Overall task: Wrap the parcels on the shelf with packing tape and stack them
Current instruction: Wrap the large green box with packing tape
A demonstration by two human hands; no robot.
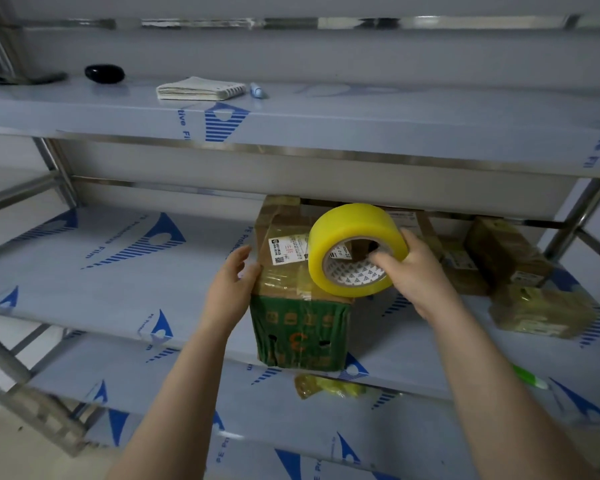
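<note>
While the left hand (231,285) rests with loosely straightened fingers against the upper left side of the cardboard parcel (298,327) on the middle shelf (118,271), the right hand (420,271) grips the yellow tape roll (350,244), fingers curled through its core, over the parcel's top right. Smaller taped parcels (506,254) crowd the shelf just to the right. A notebook (200,89) and a pen (257,90) lie on the upper shelf (395,129).

Five parcels (300,292) (411,221) (465,271) (506,254) (541,313) (some half hidden), one tape roll (352,233), one notebook (200,89), one pen (257,90)
</note>
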